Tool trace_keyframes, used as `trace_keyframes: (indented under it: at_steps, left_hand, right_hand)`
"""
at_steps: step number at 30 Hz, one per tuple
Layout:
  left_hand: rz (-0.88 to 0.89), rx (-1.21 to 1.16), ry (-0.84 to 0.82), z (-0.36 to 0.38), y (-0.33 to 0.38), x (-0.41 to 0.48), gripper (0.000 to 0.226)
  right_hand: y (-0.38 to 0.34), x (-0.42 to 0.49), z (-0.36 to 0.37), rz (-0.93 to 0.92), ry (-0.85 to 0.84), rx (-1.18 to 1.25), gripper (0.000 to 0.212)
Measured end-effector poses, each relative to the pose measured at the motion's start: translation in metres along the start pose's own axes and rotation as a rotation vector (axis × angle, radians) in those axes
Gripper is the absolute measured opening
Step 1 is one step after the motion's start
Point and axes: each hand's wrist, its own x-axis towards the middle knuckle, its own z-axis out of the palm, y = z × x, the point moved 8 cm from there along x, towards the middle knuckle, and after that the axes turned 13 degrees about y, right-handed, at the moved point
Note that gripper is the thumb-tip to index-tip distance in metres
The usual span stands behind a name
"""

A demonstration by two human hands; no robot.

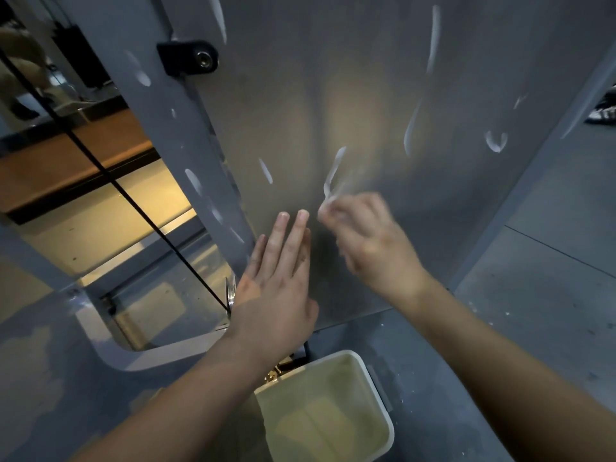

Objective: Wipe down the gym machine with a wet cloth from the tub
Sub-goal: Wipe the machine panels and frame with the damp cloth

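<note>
Gym machine (366, 78): a grey metal panel, viewed from close by and above. White smears (433, 38) were recorded across the panel and down its left upright. A black bracket (188, 58) with a bolt was noted at the panel's upper left edge, and thin black cables (143, 211) were seen running diagonally past the left side.

Tub (368, 378): white, rectangular, open-topped, set on the grey floor (550, 328) just below the panel and between the two forearms. It was filled with cloudy yellowish water (333, 395). A paler yellow mass (310, 428) was seen under the surface; whether this was a cloth could not be told.

Left hand (280, 288): laid flat on the lower panel, fingers straight and close together, nothing held.

Right hand (370, 241): blurred, raised just right of the left fingertips, its fingers curled in. A small white scrap (328, 203) was pinched at the fingertips against the panel, at the foot of a long white streak. What the scrap was made of could not be made out.

White specks were noted scattered on the floor at right.
</note>
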Motion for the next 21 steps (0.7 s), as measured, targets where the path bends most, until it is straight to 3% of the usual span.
trace_keyframes:
  at_steps: [3, 7, 8, 13, 18, 21]
  left_hand:
    - [0.009, 0.018, -0.001, 0.001, -0.002, 0.002, 0.096]
    - [0.035, 0.027, -0.007, 0.006, -0.003, -0.001, 0.096]
    - [0.033, 0.017, -0.006, 0.006, -0.003, -0.001, 0.096]
    - [0.003, -0.005, -0.024, 0.006, -0.005, 0.001, 0.097]
    - [0.020, -0.008, -0.024, 0.009, -0.006, -0.001, 0.098]
    - [0.032, 0.003, -0.017, 0.009, -0.007, 0.000, 0.096]
  right_hand:
    - [0.003, 0.002, 0.002, -0.095, -0.109, 0.003, 0.027]
    - [0.017, 0.034, -0.028, 0.049, 0.229, -0.046, 0.029]
    - [0.014, 0.031, -0.025, 0.064, 0.249, -0.057, 0.030]
    - [0.000, 0.008, 0.004, -0.055, -0.032, -0.001, 0.030]
    - [0.013, 0.053, -0.035, 0.078, 0.336, -0.058, 0.028]
    - [0.002, 0.033, -0.011, 0.039, 0.212, -0.028, 0.031]
